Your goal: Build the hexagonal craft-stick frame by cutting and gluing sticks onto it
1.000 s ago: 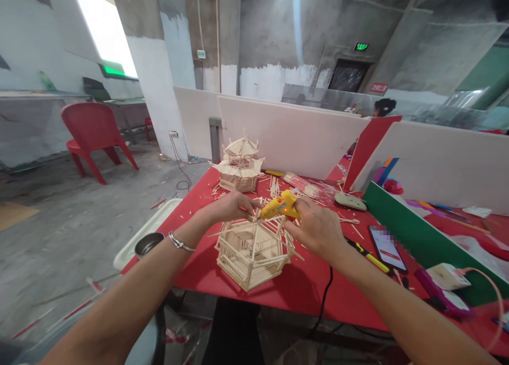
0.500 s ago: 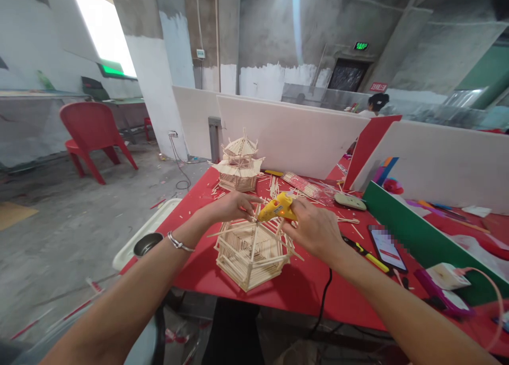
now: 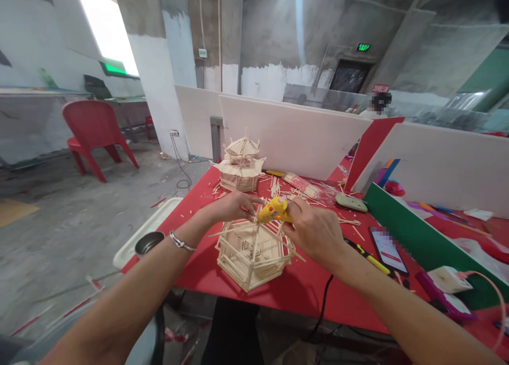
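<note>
A hexagonal frame built of thin wooden sticks (image 3: 252, 254) stands on the red table (image 3: 306, 291) in front of me. My right hand (image 3: 316, 231) is closed around a yellow glue gun (image 3: 273, 211), its nozzle pointing left at the frame's far upper edge. My left hand (image 3: 234, 205) pinches a thin stick at that same spot on the frame, fingers pressed together. A black cord runs from the glue gun off the table's near edge.
A finished stick pagoda (image 3: 240, 163) stands farther back, with loose sticks (image 3: 306, 187) scattered around it. A phone (image 3: 387, 248), a yellow-black tool (image 3: 368, 256) and a green divider (image 3: 417, 238) lie to the right. A metal cup (image 3: 148, 243) sits on a white tray at left. A red chair (image 3: 95, 134) stands on the floor.
The glue gun has tilted down and shifted slightly left, closer to the frame's top edge. My left hand has stayed at the same joint.
</note>
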Motion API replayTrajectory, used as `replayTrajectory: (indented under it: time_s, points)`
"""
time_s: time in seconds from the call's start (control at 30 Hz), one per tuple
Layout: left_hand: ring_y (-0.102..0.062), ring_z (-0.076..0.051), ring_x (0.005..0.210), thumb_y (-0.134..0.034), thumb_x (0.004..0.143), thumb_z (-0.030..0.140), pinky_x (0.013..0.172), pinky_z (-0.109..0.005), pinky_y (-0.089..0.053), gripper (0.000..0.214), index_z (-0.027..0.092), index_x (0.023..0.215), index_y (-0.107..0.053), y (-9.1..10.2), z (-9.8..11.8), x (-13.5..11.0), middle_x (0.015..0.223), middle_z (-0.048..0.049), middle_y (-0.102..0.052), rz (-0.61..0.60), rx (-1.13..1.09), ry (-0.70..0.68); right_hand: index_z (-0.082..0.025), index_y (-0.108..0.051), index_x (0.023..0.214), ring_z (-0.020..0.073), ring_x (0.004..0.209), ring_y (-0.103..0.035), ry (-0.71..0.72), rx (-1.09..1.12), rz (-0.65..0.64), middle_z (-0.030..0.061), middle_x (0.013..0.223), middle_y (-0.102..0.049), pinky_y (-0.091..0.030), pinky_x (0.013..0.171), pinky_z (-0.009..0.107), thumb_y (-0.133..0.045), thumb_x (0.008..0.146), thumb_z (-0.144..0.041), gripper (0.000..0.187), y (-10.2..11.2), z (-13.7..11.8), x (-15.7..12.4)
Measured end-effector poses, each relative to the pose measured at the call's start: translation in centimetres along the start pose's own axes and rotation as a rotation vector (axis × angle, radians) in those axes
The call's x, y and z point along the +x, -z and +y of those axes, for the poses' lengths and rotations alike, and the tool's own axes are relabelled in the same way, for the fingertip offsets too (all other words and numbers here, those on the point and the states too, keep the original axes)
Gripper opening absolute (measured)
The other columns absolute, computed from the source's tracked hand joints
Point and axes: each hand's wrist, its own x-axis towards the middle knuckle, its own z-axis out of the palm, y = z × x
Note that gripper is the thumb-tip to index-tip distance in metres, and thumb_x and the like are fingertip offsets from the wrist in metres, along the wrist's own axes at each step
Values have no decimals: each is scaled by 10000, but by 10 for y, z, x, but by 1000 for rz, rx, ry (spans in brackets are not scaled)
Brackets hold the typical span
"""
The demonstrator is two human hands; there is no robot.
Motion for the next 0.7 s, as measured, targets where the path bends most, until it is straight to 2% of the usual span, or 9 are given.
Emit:
replayTrajectory:
  time_s: [0.23,0.47,0.7]
  points:
    - [-693,-194,1012,-722,787,218,807,-250,-528,82,201,827,-792,-1,-2,-1,1300,-90,-651,12,22,20,-166,-602,920,122,552,-517,-34,-3,-11,28,851,-653,-126,504,289,-531,834,-277,156,-2,6,-1]
    - [-686,-216,1049,-739,774,216,818,-262,-532,79,187,825,-791,0,7,-1,1302,-108,-646,5,18,57,-171,-603,917,128,561,-529,-69,5,-33,30,877,-661,-129,501,286,-525,838,-285,159,-5,6,1]
    - [-683,-205,1054,-738,776,223,809,-250,-537,80,197,830,-792,0,7,-2,1266,-96,-672,13,14,55,-173,-603,914,138,588,-549,-89,6,-42,39,922,-664,-140,501,284,-514,834,-295,171,-8,8,1]
